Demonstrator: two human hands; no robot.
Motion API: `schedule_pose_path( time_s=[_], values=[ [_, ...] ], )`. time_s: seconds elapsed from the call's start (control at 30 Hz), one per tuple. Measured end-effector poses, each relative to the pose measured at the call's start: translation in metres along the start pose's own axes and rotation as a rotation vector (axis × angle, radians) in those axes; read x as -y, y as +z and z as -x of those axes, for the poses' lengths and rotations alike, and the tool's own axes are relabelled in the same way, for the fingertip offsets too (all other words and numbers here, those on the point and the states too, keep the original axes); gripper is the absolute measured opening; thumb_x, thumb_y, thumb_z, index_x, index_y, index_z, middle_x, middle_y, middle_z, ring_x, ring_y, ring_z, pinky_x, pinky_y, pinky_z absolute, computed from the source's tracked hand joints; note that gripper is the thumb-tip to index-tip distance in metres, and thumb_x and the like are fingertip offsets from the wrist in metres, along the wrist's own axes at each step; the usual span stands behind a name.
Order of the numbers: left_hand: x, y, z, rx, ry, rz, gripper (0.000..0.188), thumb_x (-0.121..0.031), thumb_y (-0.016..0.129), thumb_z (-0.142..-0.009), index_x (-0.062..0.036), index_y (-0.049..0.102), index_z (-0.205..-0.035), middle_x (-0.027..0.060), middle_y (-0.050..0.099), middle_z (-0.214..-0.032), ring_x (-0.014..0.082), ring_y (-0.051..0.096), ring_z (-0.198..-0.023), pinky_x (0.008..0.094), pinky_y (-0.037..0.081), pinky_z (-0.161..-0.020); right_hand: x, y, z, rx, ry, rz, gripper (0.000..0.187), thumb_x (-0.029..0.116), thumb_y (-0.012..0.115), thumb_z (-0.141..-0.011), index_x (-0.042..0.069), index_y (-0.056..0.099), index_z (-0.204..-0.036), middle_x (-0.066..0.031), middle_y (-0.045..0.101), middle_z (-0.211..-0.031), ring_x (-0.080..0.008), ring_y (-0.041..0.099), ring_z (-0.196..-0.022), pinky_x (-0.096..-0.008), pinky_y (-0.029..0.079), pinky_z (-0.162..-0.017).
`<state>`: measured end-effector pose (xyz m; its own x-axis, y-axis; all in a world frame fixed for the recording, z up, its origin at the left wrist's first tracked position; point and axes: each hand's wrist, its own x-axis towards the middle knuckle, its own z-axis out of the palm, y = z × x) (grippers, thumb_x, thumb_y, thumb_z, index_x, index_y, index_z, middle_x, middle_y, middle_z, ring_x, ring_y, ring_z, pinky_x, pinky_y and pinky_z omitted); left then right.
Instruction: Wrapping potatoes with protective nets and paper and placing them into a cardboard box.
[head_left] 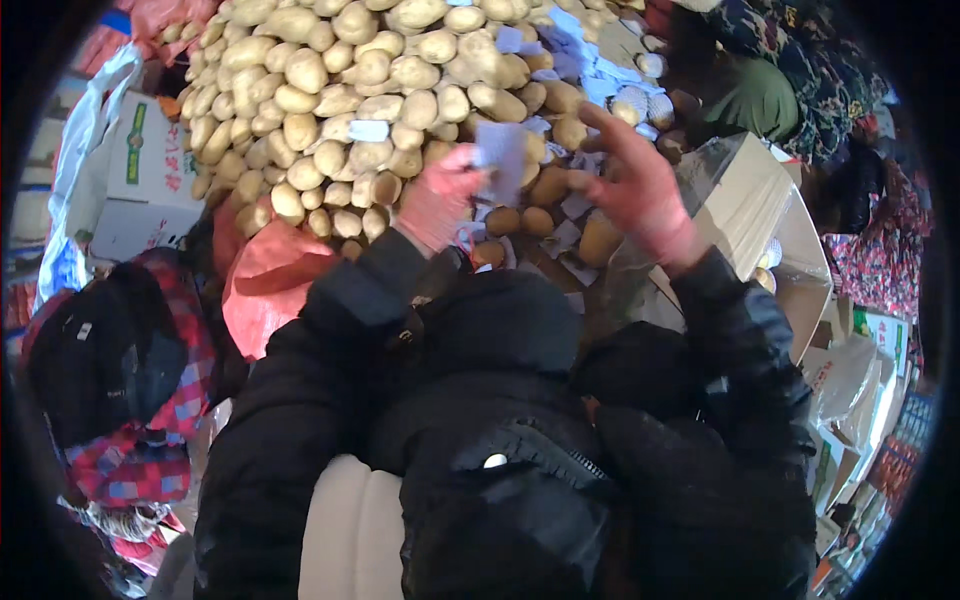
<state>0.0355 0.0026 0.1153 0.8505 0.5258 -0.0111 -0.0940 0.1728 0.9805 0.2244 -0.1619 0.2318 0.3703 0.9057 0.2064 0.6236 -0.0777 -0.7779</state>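
My left hand (440, 200), in a reddish glove, pinches a flat lavender foam sleeve (500, 160) and holds it upright in front of the potato heap. My right hand (640, 190), gloved the same way, is raised to the right of the sleeve. Its fingers are spread and nothing shows between them. Below and between the hands lie loose potatoes (540, 220) and scattered lavender pieces. The large heap of potatoes (330, 100) rises beyond my left hand. A small pale rectangular piece (368, 131) rests on top of it.
An open cardboard box (765, 205) lined with clear plastic stands beside my right forearm, with netted potatoes inside. More netted potatoes (630, 105) lie at the far right, near blue sheeting (590, 65). A red mesh sack (265, 280) sits left of my left arm. Another person (120, 350) is at the left.
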Motion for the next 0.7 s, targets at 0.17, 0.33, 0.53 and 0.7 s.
schedule_pose_path(
  time_s=[0.17,0.33,0.53,0.7],
  values=[
    [-0.030,0.037,0.027,0.038,0.011,0.030,0.039,-0.025,0.058,-0.098,-0.0035,0.055,-0.130,0.0006,0.065,-0.109,0.0092,0.061,-0.098,0.0255,0.049,-0.083,-0.004,0.036,-0.013,0.061,-0.308,0.265,0.026,0.016,0.074,-0.079,0.010,0.064,-0.103,-0.0085,0.062,-0.109,-0.0304,0.063,-0.097,-0.0371,0.053,-0.078],
    [-0.010,0.030,0.023,0.126,-0.248,0.319,0.043,-0.031,0.061,-0.098,-0.0042,0.055,-0.130,0.0012,0.065,-0.107,0.0103,0.063,-0.094,0.0273,0.052,-0.082,-0.002,0.032,-0.007,0.165,-0.397,0.015,0.020,0.015,0.071,-0.081,0.007,0.063,-0.097,-0.0111,0.065,-0.102,-0.0337,0.066,-0.089,-0.0393,0.054,-0.074],
    [0.075,-0.019,-0.051,0.320,-0.040,-0.217,0.039,-0.027,0.063,-0.096,-0.0029,0.060,-0.126,0.0033,0.064,-0.109,0.0111,0.061,-0.099,0.0290,0.051,-0.088,-0.041,0.033,-0.012,0.395,0.022,0.087,0.047,0.013,0.070,-0.080,0.010,0.053,-0.124,-0.0225,0.066,-0.085,-0.0424,0.065,-0.081,-0.0446,0.052,-0.071],
    [0.066,-0.081,-0.170,0.022,0.422,-1.255,0.036,-0.019,0.066,-0.087,-0.0079,0.062,-0.120,0.0123,0.060,-0.126,0.0267,0.055,-0.120,0.0396,0.042,-0.104,-0.057,0.012,-0.026,0.189,0.290,-0.129,0.060,0.004,0.067,-0.082,0.018,0.049,-0.138,-0.0130,0.062,-0.082,-0.0243,0.059,-0.070,-0.0342,0.049,-0.064]
  ],
)
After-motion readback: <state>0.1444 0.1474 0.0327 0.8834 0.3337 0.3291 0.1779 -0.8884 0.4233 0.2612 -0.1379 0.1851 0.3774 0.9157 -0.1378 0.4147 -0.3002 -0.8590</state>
